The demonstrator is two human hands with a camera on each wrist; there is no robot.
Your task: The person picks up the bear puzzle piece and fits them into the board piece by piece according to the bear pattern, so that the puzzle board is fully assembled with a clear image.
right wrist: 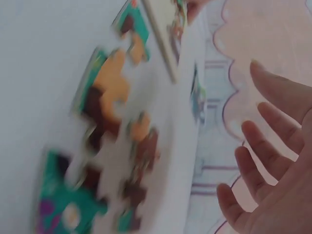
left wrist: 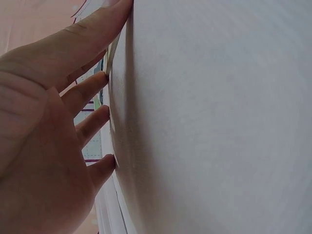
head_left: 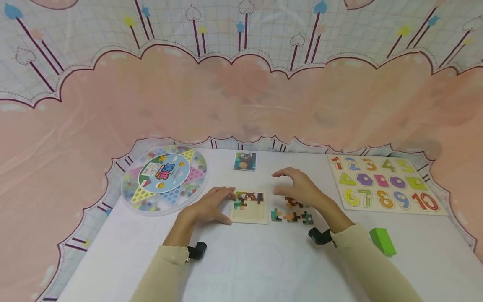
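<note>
A small wooden puzzle board (head_left: 249,214) lies on the white table, its upper part filled with pieces showing a brown bear's head and green background. My left hand (head_left: 211,204) rests at the board's left side, index finger by the upper corner and thumb by the lower one. In the left wrist view the thumb (left wrist: 73,44) is stretched out and the other fingertips touch down on the table. Right of the board lie several loose jigsaw pieces (head_left: 292,217), seen close in the right wrist view. Above them my right hand (head_left: 299,188) hovers with spread fingers, holding nothing.
A small bear picture card (head_left: 245,161) lies behind the board. To the left is a round Chinese checkers set (head_left: 164,174) with a clear rim. A wooden number-and-shape board (head_left: 385,182) lies at right, and a green block (head_left: 383,241) stands near the right sleeve.
</note>
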